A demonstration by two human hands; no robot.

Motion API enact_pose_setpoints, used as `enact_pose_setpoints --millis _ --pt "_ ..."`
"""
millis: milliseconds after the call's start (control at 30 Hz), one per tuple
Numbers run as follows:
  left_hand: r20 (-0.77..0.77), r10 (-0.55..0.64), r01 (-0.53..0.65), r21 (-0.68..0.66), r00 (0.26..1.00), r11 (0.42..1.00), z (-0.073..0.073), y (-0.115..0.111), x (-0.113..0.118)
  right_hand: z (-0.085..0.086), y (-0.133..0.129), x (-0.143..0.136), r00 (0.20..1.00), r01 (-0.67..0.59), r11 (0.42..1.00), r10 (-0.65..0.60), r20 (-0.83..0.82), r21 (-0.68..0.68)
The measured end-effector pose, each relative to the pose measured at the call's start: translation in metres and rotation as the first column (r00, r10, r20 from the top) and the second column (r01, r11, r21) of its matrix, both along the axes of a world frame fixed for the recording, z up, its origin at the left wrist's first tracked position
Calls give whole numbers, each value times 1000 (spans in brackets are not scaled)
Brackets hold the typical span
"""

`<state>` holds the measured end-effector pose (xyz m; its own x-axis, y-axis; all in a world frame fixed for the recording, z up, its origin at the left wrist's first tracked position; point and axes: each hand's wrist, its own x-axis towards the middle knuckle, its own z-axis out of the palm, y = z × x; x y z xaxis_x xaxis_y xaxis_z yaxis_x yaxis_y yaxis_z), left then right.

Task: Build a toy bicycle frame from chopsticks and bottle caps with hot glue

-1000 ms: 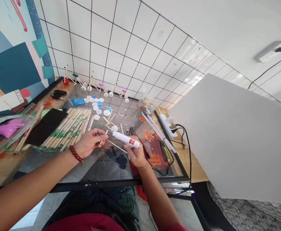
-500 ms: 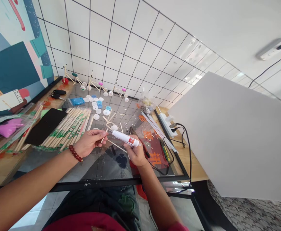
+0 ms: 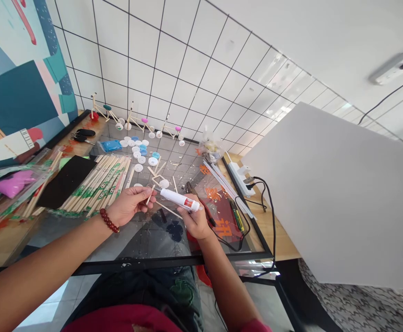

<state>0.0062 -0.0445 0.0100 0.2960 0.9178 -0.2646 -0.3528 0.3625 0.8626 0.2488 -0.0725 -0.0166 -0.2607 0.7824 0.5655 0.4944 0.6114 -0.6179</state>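
My left hand, with a bead bracelet at the wrist, pinches a short wooden stick between thumb and fingers. In my right hand is a white pen-shaped hot glue gun with a red patch, its tip pointing left at the stick. Whether the tip touches the stick is too small to tell. Below the glue gun, a longer thin wooden stick runs between my hands. Just beyond lie cut stick pieces and a white disc.
Wrapped chopsticks and a black sheet lie left. White and blue discs spread behind. Small stick-and-wheel models line the wall. Right are pliers, clear glue sticks, a cutter, and a power strip with cords.
The glue gun's tip has shifted very slightly left, nearer the pinched stick. Both hands keep their grips, and the other things on the table stay put.
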Motion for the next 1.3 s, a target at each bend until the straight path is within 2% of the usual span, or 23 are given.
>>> enact_pose_setpoints --millis 200,433,633,767,867,967,1100,1300 --pt "3 -23 23 18 1000 1000 -3 1 0 -1 0 1 1000 20 1000 -20 -2 14" --pt "-1 -28 28 30 1000 999 -5 0 1 3 0 -3 1000 -12 999 12 11 44" --pt "25 -39 38 26 999 999 -5 0 0 1 0 -3 998 68 997 -68 -4 39" --pt "43 -42 41 22 998 999 -5 -1 0 1 0 -3 1000 14 999 -14 3 32" --pt "70 -64 63 20 996 998 -6 -1 0 2 0 -4 1000 26 999 -26 17 40" --pt "104 -82 83 -3 991 997 -6 -1 0 3 -1 -5 999 47 998 -48 9 43" --pt "124 -102 107 -34 987 994 -6 -1 0 4 0 -5 1000 10 999 -12 29 52" --pt "182 -136 157 -109 974 982 -4 -1 -1 2 1 -4 999 49 997 -50 13 56"
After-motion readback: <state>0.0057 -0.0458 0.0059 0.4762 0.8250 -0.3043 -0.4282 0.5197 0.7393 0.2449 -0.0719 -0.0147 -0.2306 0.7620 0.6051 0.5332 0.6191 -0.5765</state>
